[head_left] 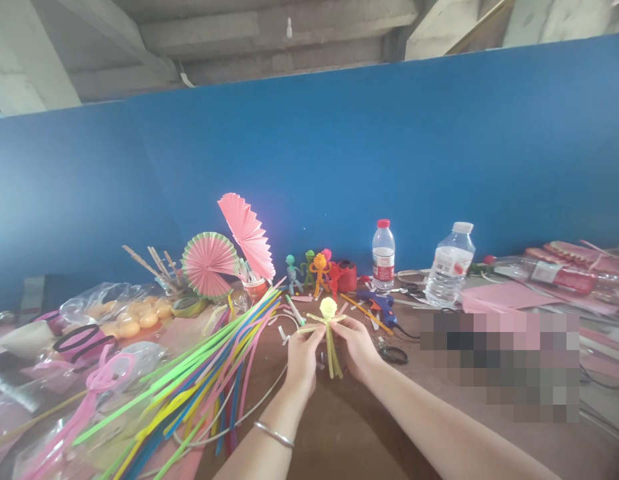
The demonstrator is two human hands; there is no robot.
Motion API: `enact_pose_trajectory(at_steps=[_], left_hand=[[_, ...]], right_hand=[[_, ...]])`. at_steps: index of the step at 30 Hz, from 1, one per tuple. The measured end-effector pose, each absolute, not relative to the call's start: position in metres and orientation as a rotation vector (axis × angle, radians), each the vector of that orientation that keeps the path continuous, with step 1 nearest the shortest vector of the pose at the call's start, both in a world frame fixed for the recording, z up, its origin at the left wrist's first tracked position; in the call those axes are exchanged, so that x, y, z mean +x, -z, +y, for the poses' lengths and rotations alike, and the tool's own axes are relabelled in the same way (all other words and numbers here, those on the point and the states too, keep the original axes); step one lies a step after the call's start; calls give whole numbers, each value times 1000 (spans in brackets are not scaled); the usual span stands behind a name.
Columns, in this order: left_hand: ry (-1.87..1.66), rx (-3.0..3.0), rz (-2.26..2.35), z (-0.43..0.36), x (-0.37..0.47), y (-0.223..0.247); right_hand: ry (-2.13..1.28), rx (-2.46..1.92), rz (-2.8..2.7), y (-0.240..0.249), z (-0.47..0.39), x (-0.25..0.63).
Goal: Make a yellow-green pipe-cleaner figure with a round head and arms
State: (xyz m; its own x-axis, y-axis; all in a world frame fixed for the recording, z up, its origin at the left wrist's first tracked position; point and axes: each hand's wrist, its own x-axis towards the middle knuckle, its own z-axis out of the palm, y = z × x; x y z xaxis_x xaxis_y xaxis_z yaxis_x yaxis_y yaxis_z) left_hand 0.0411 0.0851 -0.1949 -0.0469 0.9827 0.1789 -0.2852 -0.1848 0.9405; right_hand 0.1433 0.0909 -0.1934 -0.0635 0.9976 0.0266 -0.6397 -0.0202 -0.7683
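A yellow pipe-cleaner figure (328, 309) with a round coiled head is held upright above the table. Its strands hang down between my hands, and short ones stick out sideways below the head. My left hand (303, 355) is closed, pinching the strands on the left side. On the other side, my right hand (358, 341) pinches the right strands between thumb and fingers. Behind them stand several finished-looking pipe-cleaner figures, among them an orange one (319, 272), a teal one (292, 272) and a red one (334, 279).
Loose coloured pipe cleaners (189, 383) spread over the left. A blue glue gun (382, 307) and black scissors (393, 354) lie right of centre. Two water bottles, one red-capped (384, 257) and one white-capped (449, 267), stand behind. Pink paper fans (209, 265) rise at the left back.
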Motion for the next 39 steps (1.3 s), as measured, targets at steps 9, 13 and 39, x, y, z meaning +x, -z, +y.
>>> enact_pose_trajectory(at_steps=[9,13,39], left_hand=[[-1526,952,867,86,43,197],[-1621,955,923,86,41,199],[-1496,1199,1094,87,44,202]], right_hand=[[-1622,-610,-689,193,89,140],[-1614,-612,-686,194,87,137],[-1218,-821,-867,201,92,142]])
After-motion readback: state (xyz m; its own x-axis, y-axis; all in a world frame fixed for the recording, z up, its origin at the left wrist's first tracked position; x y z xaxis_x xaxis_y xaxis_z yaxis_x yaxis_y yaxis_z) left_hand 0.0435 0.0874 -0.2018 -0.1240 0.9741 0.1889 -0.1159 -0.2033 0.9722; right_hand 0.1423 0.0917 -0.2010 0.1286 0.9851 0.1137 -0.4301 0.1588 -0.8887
